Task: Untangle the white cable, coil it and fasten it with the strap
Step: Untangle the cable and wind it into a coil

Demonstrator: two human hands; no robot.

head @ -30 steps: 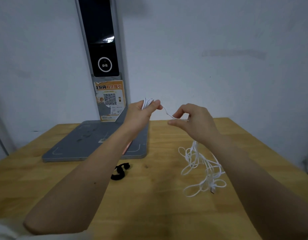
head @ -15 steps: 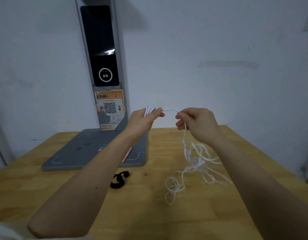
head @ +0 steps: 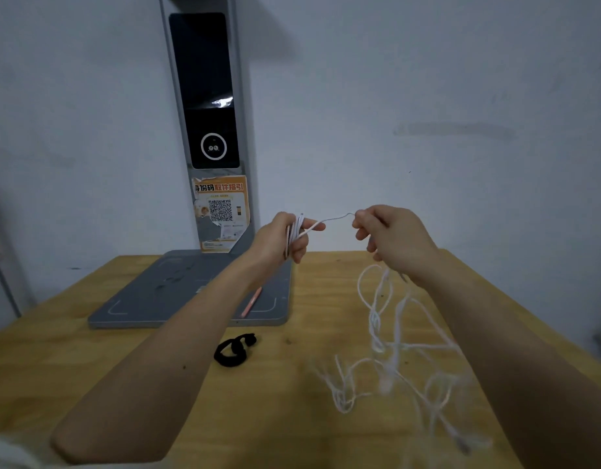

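Note:
My left hand (head: 282,239) is raised above the table and grips a small bundle of turns of the white cable (head: 380,319) between thumb and fingers. A short taut stretch of cable runs right to my right hand (head: 392,236), which pinches it. Below the right hand the rest of the cable hangs in tangled, motion-blurred loops down to the wooden table (head: 89,360). The black strap (head: 234,350) lies curled on the table under my left forearm, apart from both hands.
A grey device with a flat base (head: 163,292) and a tall post with a dark screen (head: 206,96) stands at the back left against the white wall. An orange pen (head: 251,301) lies on the base. The table's right edge runs close to my right arm.
Both hands have stayed raised and a little further apart. The hanging tangle swings and spreads wider over the table's right side. The left hand keeps its bundle.

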